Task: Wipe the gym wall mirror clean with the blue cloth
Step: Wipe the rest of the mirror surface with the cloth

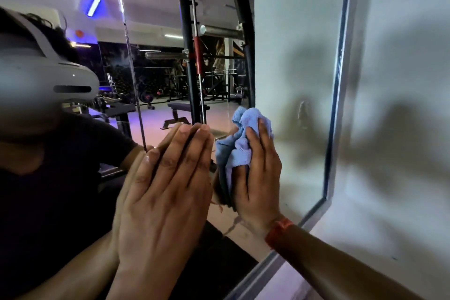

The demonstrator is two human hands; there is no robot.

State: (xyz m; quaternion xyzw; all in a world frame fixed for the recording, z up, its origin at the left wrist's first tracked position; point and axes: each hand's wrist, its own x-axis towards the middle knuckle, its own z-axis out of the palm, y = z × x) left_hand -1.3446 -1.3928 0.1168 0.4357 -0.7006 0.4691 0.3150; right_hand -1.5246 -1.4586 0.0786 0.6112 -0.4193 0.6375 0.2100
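Note:
The wall mirror [299,56] fills most of the view, with smudges near its upper right and a metal frame [341,105] along its right and bottom edges. My right hand [258,178] presses a crumpled blue cloth [243,139] against the glass in the lower middle. An orange band sits on that wrist. My left hand [165,192] lies flat on the mirror just left of the cloth, fingers together and pointing up, holding nothing. Its reflection meets it at the fingertips.
A white wall [401,129] lies right of the frame, crossed by shadows of my arms. The glass reflects a gym: a black rack with a red-sleeved bar [198,56], a bench, dumbbells, and a person in a dark shirt wearing a headset.

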